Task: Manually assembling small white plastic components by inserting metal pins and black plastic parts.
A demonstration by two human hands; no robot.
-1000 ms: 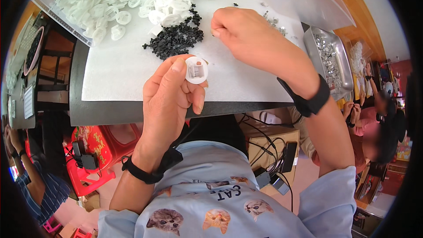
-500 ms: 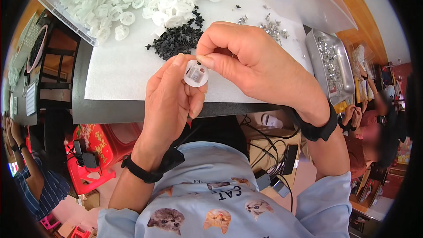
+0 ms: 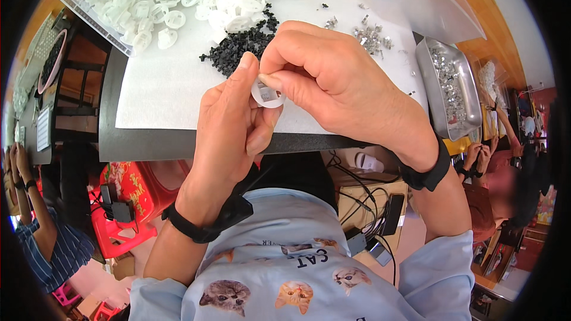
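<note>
A round white plastic piece (image 3: 267, 96) with a square recess is held at its rim by my left hand (image 3: 229, 122), thumb on one side and fingers curled beneath. My right hand (image 3: 333, 80) is closed in a pinch, its thumb tip pressed on the upper edge of that piece. A small black part showed under this thumb earlier; now the fingertips hide it. Just behind my hands lies a heap of small black plastic parts (image 3: 241, 50). Both hands are over the near edge of a white foam sheet (image 3: 157, 104).
Many round translucent white pieces (image 3: 172, 0) are piled at the far left. Small shiny metal parts (image 3: 372, 38) lie at the far right, beside a steel tray (image 3: 437, 98) holding more. Below left stands a red plastic stool (image 3: 134, 190). Other people work at both sides.
The white piece has tilted and shifted slightly up. My right thumb and fingers have moved a little left over its edge, covering the black part that was visible there.
</note>
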